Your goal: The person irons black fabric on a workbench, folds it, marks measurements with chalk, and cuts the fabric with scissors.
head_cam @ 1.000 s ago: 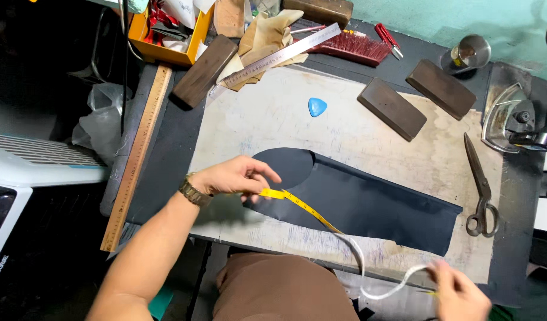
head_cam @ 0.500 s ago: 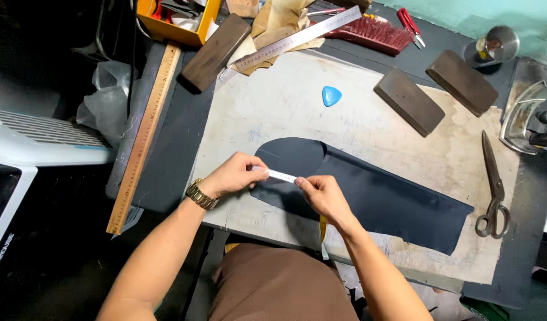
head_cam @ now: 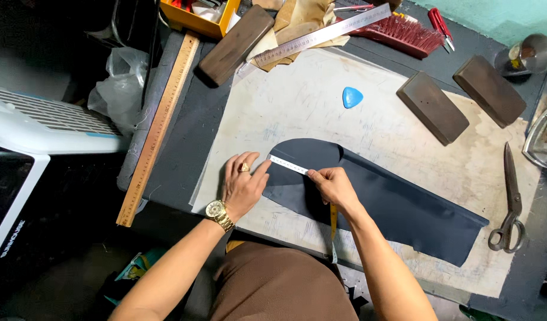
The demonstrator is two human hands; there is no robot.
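Note:
A dark navy cut piece of fabric [head_cam: 398,205] lies on a pale paper sheet [head_cam: 321,113] on the worktable. A white measuring tape [head_cam: 288,164] is stretched across the rounded left end of the fabric. My left hand [head_cam: 243,181], with a ring and a gold watch, presses the tape's end at the fabric's left edge. My right hand [head_cam: 333,184] pinches the tape farther right, and the tape's yellow tail hangs down past the table's front edge.
A blue tailor's chalk [head_cam: 352,96] lies above the fabric. Two dark wooden blocks [head_cam: 433,107] sit to the right, a third one [head_cam: 236,45] at upper left. Scissors [head_cam: 509,202], a metal ruler [head_cam: 321,34], a long wooden ruler [head_cam: 160,128] and a red brush [head_cam: 404,35] surround the sheet.
A second ago my right hand held the tape's far end off the table's lower right. It came in and now pinches the tape close to my left hand, over the fabric's rounded end.

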